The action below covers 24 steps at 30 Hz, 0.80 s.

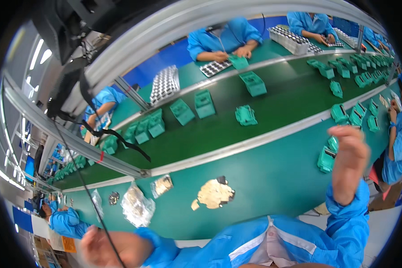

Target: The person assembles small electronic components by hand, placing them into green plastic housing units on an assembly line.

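A worker in a blue smock sits at a green bench beside a conveyor line, both hands raised off the work surface. The right hand [349, 163] is lifted at the right of the scene, fingers curled loosely inward; whether it pinches anything cannot be told. Just beside it, to its left and on the bench, lies a teal plastic part [325, 159], with more teal parts [356, 115] farther off along the bench's right end. The left hand [114, 248] hangs blurred at the near left edge, low by the worker's chest, crossed by a thin black cable [82, 178]; its grip cannot be told either. On the green bench [272, 178] between the two hands sit a torn gold foil patch [214, 194], a small clear bag of parts [161, 185] and a larger crumpled clear bag [137, 206]. Beyond a pale rail runs the dark green conveyor belt [290, 96], carrying teal housings [253, 83]. Across it, on the far side, other workers in blue [223, 40] handle parts beside grey trays [164, 83].
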### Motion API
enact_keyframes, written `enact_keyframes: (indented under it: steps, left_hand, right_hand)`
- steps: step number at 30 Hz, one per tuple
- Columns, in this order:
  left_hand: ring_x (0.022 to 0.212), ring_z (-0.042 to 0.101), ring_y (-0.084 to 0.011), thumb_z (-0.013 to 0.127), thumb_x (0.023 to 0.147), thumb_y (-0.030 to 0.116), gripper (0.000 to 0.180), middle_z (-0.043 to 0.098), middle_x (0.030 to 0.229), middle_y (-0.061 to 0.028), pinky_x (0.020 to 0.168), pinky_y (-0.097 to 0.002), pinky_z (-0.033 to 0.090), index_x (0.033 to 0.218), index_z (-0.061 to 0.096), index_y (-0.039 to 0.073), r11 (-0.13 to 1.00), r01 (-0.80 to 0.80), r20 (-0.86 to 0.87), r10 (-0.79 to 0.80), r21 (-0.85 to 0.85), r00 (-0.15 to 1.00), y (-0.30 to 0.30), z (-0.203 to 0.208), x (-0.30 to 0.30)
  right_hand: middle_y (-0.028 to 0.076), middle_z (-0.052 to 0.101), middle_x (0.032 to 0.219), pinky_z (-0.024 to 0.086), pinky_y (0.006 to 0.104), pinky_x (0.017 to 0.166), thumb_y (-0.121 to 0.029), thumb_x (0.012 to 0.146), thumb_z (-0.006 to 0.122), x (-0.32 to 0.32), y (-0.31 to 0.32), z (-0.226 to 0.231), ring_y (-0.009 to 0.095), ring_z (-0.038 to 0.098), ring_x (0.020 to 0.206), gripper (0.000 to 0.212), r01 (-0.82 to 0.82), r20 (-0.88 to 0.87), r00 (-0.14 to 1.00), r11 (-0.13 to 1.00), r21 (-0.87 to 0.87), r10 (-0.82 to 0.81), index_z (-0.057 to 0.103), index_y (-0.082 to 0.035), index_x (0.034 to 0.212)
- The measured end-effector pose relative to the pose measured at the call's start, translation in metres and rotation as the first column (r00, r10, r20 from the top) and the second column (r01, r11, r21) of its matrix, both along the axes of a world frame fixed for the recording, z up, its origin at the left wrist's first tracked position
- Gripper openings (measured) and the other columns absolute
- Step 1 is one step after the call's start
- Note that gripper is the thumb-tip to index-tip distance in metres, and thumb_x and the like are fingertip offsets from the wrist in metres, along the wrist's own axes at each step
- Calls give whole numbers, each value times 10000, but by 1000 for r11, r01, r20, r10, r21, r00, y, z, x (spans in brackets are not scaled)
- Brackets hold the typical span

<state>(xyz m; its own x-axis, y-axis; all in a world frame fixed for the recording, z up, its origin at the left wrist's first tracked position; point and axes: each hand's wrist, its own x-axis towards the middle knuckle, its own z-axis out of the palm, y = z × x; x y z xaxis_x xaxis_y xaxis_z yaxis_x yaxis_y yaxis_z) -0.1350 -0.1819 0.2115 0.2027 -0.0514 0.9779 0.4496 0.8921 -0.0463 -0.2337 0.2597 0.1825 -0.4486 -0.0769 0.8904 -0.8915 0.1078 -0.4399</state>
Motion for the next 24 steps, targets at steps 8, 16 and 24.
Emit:
enact_keyframes:
  steps: [8,16,24]
  left_hand:
    - [1037,538,-286,618,866,50,208,553,1096,-154,958,-378,409,1063,564,18,938,235,796,-340,254,500,49,-127,-86]
    - [1384,305,-461,750,814,262,783,288,1506,-284,1126,-547,259,1468,366,66,919,394,1000,12,-19,21,31,-195,-63]
    - [1476,133,-455,648,834,582,954,162,1584,-274,1131,-673,78,1533,261,60,911,368,973,224,-187,-61,73,-221,-68]
  right_hand:
    - [176,573,1118,442,404,954,-111,934,575,9,-20,-145,322,572,1064,275,-216,753,652,930,298,-90,557,-10,1189]
    - [148,572,1185,438,423,975,-155,926,617,-7,-79,-182,334,539,1140,309,-274,587,804,814,512,-98,577,-62,1218]
    - [129,518,1307,384,447,1032,-188,859,685,-11,-151,-189,327,477,1243,472,-209,413,900,695,688,-139,543,-94,1299]
